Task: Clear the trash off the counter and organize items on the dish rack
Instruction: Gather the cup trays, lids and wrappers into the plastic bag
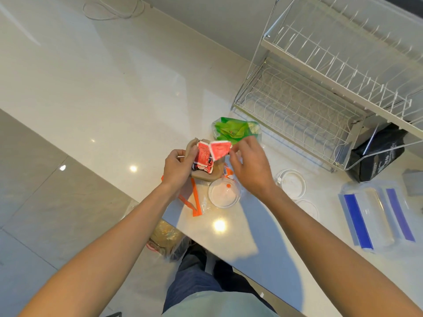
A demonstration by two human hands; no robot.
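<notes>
Two hands work over the white surface near its front edge. Left hand (179, 167) grips a crumpled red-and-white sauce packet (203, 160) against a tan plastic tray (207, 175); right hand (248, 167) pinches a second red triangular packet (219, 150) just above it. Green crinkled plastic bag (235, 130) lies behind, w/ a clear round plastic lid (224, 194) in front. Chrome two-tier wire dish rack (320, 88) stands at the back right corner. Clear container w/ blue strips (377, 216) sits at the right edge.

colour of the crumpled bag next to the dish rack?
Green, with some clear plastic at the edges. The crumpled bag shows best in the head view, just beyond the right hand.
</notes>
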